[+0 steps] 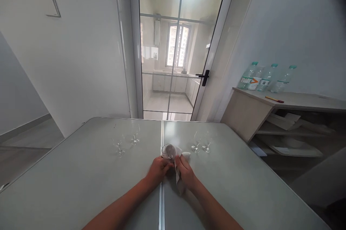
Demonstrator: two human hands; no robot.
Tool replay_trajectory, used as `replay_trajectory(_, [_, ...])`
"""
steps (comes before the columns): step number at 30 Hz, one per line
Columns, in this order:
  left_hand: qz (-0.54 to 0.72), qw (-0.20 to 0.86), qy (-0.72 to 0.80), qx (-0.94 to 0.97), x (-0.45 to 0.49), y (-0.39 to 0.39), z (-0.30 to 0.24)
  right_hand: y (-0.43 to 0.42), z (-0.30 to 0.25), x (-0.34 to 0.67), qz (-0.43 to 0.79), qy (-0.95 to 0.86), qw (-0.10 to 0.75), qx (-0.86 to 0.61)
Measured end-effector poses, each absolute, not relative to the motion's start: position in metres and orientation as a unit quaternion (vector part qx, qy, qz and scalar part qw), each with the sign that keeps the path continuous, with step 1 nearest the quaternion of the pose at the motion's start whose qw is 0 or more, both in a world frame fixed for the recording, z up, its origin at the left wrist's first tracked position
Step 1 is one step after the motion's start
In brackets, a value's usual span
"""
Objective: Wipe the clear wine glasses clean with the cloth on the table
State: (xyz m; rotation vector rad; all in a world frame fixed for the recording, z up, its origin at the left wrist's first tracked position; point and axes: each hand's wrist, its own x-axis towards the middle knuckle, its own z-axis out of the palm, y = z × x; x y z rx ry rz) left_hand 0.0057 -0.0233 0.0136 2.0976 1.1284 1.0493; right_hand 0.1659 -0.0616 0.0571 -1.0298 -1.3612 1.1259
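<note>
Both bare hands meet over the middle seam of the pale grey, smooth-topped table (81, 179), close to the person's body. The left hand (157, 170) is curled around the lower part of a small clear stemmed glass (168, 151), whose round bowl is tipped so that its mouth faces the camera; the fingers hide the stem and foot. The right hand (186, 173) is closed on a crumpled white cloth (180, 172), which is bunched up against the right side of the glass bowl and hangs down below the palm toward the table top. The two hands are just beside each other, with the glass held between them slightly above the seam. To the left of the hands, farther out on the table, stand two more clear stemmed glasses (127, 143) upright, near each other. To the right, another pair of upright clear glasses (201, 143) stands just beside one another, near the tip of the cloth. Beyond the table a glass-panelled door with a white frame and black handle (204, 77) shows a bright room behind it. At the right, a light wooden shelf unit (243, 111) carries a row of clear plastic water bottles with teal caps (266, 78) and a thin red and yellow pen (274, 99) lying flat beside them.
</note>
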Motion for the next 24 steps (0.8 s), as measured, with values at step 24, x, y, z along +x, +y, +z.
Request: replay_trajectory(24, [0.499,0.403,0.382,0.665,0.004,-0.025,0.035,-0.048,0.052,0.173,0.362,-0.596,0.503,-0.51])
